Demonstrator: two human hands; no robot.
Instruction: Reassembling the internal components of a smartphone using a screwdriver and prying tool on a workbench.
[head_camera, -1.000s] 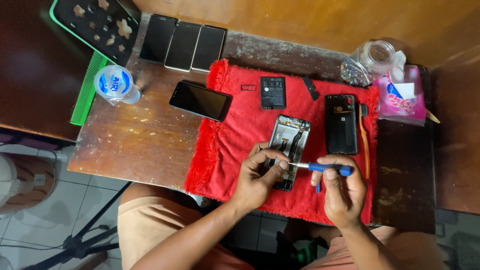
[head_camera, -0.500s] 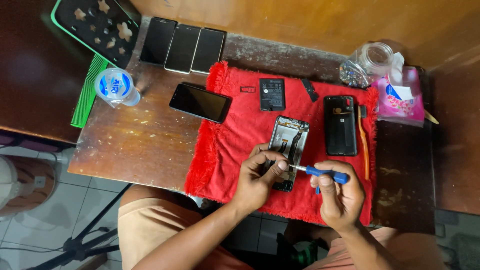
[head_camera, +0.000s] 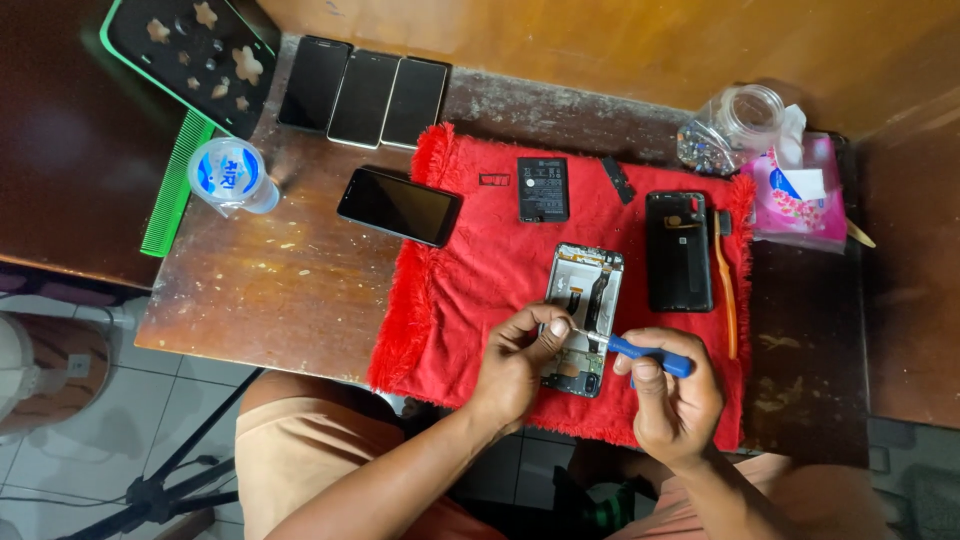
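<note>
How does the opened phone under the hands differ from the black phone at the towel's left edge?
The opened phone lies back-off, its insides showing; the black phone is closed, dark screen up. The opened phone lies fully on the red towel, roughly upright in view; the black phone lies slanted, mostly on the table. Left hand and screwdriver touch the opened phone; nothing touches the black one. Both lie flat.

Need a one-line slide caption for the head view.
Left hand steadies an opened phone while right hand applies a blue-handled screwdriver.
</note>
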